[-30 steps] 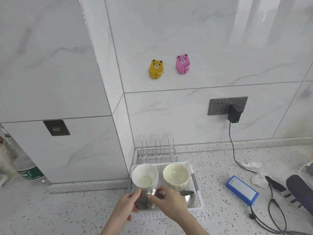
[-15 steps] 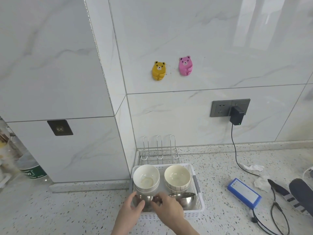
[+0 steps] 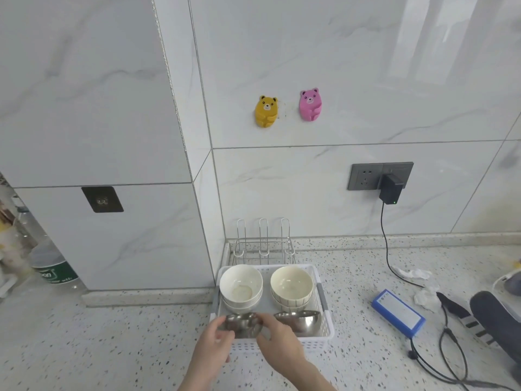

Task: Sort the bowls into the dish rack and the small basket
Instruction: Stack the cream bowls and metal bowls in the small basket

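A white plastic basket [image 3: 327,297] sits on the speckled counter before a wire dish rack [image 3: 263,244]. Inside it at the back are a stack of white bowls [image 3: 241,286] on the left and a stack of cream ribbed bowls [image 3: 291,285] on the right. At the basket's front right lies a steel bowl [image 3: 300,320]. My left hand [image 3: 214,345] and my right hand [image 3: 279,342] together grip another steel bowl [image 3: 242,324] at the basket's front left, one hand on each side of its rim.
A blue box [image 3: 397,311] lies right of the basket, with black cables [image 3: 451,351], crumpled tissue [image 3: 411,273] and a dark shoe [image 3: 496,317] beyond it. A charger [image 3: 390,187] is plugged into the wall socket. A green-labelled bottle [image 3: 53,266] stands far left.
Both hands have kept their hold on the steel bowl at the basket's front left. The camera has moved a little closer and tilted, so the basket sits further right in view.
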`<act>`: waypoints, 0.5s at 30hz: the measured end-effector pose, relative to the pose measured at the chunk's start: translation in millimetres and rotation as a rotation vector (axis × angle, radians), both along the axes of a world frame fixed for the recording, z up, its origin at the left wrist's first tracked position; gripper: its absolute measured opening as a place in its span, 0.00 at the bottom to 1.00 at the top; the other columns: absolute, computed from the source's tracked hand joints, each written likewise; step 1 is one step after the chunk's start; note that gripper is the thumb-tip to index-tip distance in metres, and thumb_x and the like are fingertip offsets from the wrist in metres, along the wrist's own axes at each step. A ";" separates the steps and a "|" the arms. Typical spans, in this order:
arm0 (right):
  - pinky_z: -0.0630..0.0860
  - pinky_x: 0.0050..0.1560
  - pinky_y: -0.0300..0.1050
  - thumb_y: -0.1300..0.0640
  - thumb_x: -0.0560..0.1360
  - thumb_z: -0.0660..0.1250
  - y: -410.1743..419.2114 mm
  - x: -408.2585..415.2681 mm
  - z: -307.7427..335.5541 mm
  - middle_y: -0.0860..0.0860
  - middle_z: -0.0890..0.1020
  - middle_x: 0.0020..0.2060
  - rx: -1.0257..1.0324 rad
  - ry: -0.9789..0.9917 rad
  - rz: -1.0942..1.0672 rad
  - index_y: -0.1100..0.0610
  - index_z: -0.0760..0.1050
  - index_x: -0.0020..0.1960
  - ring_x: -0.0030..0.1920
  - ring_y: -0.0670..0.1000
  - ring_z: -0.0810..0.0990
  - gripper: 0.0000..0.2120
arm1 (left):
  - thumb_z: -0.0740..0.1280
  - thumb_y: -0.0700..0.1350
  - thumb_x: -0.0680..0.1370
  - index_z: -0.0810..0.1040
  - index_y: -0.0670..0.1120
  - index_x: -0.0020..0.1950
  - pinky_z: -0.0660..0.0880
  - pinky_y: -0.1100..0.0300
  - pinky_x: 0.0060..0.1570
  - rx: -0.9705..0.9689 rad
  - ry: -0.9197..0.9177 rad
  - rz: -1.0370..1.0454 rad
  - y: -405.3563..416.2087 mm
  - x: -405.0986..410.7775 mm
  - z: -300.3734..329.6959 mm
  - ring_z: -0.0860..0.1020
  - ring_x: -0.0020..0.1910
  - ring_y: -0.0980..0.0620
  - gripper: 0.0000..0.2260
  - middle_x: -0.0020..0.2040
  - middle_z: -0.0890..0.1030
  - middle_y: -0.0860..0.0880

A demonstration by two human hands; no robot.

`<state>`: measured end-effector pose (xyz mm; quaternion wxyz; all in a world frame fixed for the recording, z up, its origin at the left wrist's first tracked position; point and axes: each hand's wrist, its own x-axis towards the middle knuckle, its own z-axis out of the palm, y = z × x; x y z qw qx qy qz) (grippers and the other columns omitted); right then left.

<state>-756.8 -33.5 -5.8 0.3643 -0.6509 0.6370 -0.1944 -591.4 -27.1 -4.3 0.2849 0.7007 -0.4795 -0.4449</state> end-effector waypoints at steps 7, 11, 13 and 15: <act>0.77 0.37 0.39 0.60 0.80 0.60 47.9 -25.2 -12.9 0.37 0.81 0.52 -0.028 -0.332 -0.228 0.44 0.74 0.61 0.32 0.42 0.75 0.15 | 0.65 0.47 0.81 0.78 0.51 0.58 0.73 0.65 0.36 0.018 0.042 -0.009 56.4 16.7 -5.6 0.78 0.35 0.57 0.07 0.44 0.85 0.52; 0.79 0.44 0.41 0.58 0.80 0.61 81.3 -42.5 -25.4 0.40 0.84 0.44 0.037 -0.271 -0.277 0.46 0.79 0.55 0.40 0.40 0.80 0.11 | 0.67 0.54 0.79 0.78 0.53 0.59 0.73 0.59 0.52 0.159 -0.040 -0.139 96.8 14.7 -23.4 0.79 0.52 0.58 0.10 0.49 0.84 0.52; 0.77 0.47 0.37 0.55 0.80 0.61 93.0 -51.3 -29.9 0.40 0.84 0.44 0.091 -0.186 -0.245 0.46 0.79 0.55 0.46 0.39 0.80 0.10 | 0.67 0.56 0.77 0.76 0.55 0.60 0.73 0.58 0.58 0.228 -0.085 -0.212 112.0 11.7 -30.6 0.80 0.54 0.57 0.13 0.54 0.82 0.53; 0.76 0.48 0.38 0.51 0.79 0.61 102.2 -58.7 -33.3 0.40 0.83 0.45 0.150 -0.097 -0.207 0.44 0.78 0.55 0.47 0.39 0.79 0.09 | 0.69 0.57 0.76 0.75 0.57 0.61 0.73 0.58 0.60 0.273 -0.100 -0.250 121.9 8.9 -35.4 0.80 0.55 0.57 0.16 0.57 0.80 0.55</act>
